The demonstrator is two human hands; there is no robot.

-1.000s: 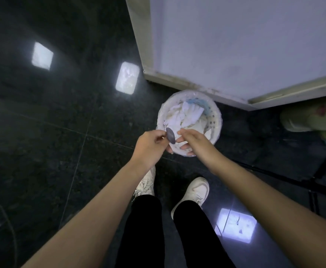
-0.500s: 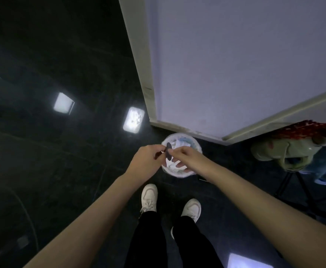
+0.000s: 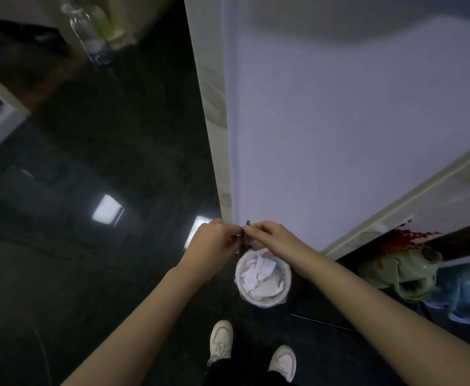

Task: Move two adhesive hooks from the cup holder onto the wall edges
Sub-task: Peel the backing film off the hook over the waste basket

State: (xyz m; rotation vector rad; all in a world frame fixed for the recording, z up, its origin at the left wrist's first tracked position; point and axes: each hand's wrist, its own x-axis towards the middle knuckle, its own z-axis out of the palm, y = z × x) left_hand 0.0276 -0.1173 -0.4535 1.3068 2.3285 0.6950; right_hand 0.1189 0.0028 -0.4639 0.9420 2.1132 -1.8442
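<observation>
Comparing with the earlier views, the left hand (image 3: 214,243) and right hand (image 3: 267,236) had lifted from over the waste bin (image 3: 261,277) on the floor to the foot of the wall edge (image 3: 219,151). The hook (image 3: 247,232), a small dark piece, sat pinched between both hands, the fingers (image 3: 256,228) of each closed on it, just beside the corner. Judged: the backing was likely being peeled, with sticking to follow. No cup holder was in view. Whether this was the first or second hook could not be told.
</observation>
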